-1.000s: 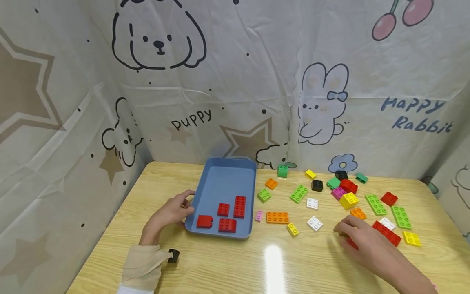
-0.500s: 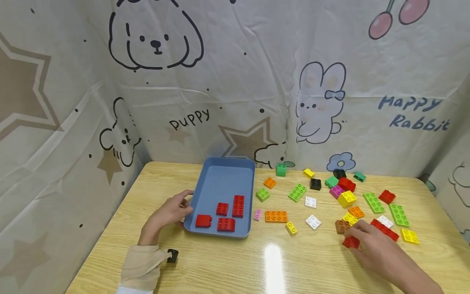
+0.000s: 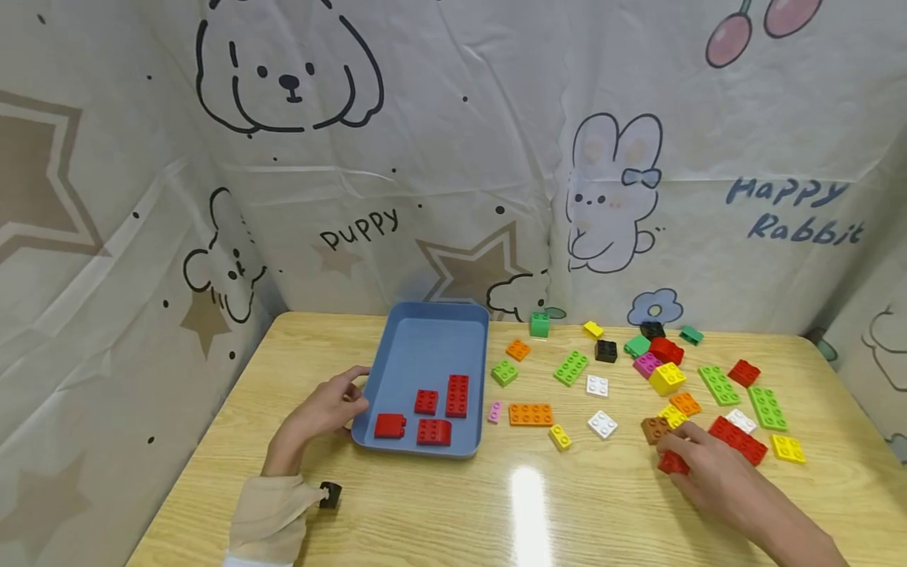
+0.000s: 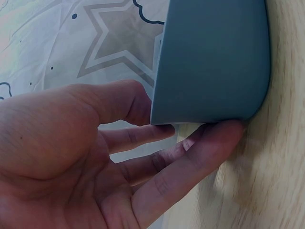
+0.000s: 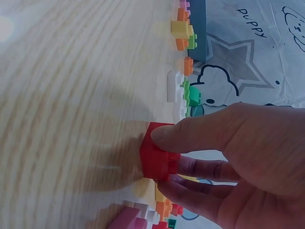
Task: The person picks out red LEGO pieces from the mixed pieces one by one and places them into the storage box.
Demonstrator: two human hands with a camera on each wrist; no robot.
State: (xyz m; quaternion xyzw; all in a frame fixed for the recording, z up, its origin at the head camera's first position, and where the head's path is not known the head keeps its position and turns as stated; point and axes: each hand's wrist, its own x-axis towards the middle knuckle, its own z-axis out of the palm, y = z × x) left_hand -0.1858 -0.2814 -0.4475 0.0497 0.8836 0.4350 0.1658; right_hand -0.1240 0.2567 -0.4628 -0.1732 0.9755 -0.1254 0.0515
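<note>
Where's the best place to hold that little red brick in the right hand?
Probably by two opposite side walls, from above and the near side. The red brick has its studs up and flat sides; the right hand has its thumb on one. The brown brick sits just beyond, leaving less room there.

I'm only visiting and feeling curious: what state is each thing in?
Blue tray: upright, partly filled.
Four red bricks: inside it, unstacked.
Left hand: holding the tray's edge.
Right hand: pinching a red brick.
Long orange brick: studs up.
Other bricks: spread over the table.
</note>
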